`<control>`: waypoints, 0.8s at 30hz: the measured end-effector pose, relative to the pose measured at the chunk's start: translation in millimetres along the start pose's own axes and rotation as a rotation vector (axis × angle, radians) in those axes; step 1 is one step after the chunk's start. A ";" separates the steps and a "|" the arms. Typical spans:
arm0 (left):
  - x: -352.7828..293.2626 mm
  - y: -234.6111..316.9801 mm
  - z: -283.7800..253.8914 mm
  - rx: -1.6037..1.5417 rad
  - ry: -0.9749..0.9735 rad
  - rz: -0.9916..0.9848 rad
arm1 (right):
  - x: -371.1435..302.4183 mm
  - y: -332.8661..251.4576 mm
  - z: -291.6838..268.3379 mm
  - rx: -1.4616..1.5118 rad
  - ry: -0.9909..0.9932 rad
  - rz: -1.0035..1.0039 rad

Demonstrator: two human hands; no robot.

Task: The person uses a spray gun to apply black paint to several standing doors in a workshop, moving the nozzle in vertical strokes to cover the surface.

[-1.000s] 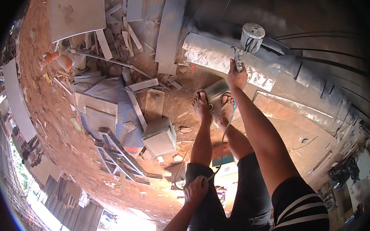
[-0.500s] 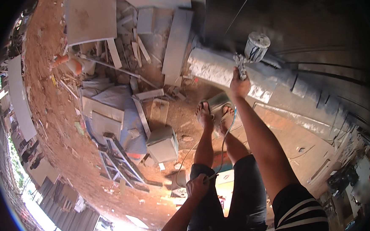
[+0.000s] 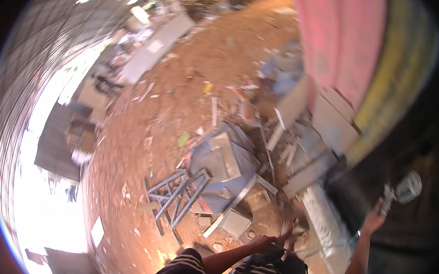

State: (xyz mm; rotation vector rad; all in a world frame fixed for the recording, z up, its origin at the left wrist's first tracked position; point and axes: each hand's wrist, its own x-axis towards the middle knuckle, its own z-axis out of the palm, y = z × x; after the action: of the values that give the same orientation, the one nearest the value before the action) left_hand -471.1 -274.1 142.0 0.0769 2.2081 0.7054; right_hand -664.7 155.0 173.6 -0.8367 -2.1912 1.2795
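Observation:
At the lower right, my right hand [image 3: 373, 221] is closed round the handle of a spray gun [image 3: 387, 196] with a paint-splashed metal cup [image 3: 409, 188] on top. The gun stands before a large dark panel [image 3: 400, 223]. A light blue bit of hose shows by my right wrist. Down at my legs, my left hand [image 3: 263, 244] is closed on a thin hose [image 3: 276, 246], of which only a short blurred piece shows. Its fingers are partly smeared by motion.
A pale, paint-stained ledge [image 3: 320, 218] runs along the panel's foot. Over the dirt floor [image 3: 171, 109] lie a grey metal frame [image 3: 175, 199], a blue-grey sheet [image 3: 248, 164] and board offcuts [image 3: 237, 223]. Pink and yellow hangings [image 3: 346, 44] rise behind. Bright openings lie left.
The view has swung to the left, bringing in the hangings and bright openings. Both hands now sit lower in it, the spray gun farther right. Each hand keeps its hold.

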 end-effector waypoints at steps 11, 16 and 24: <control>-60.8 138.3 -109.0 -0.041 0.317 0.365 | 126.5 -149.8 -132.4 0.005 0.162 -0.302; -79.0 184.6 -146.3 -0.012 0.282 0.594 | 149.9 -204.6 -237.3 0.131 0.209 -0.335; -145.6 229.6 -189.5 0.033 0.228 0.740 | 155.1 -358.8 -298.1 0.170 0.314 -0.447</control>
State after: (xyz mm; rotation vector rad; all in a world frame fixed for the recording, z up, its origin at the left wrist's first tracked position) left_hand -546.7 -208.4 457.9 0.9042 2.4007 1.1115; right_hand -675.6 306.7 641.0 -0.4130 -1.8516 1.0147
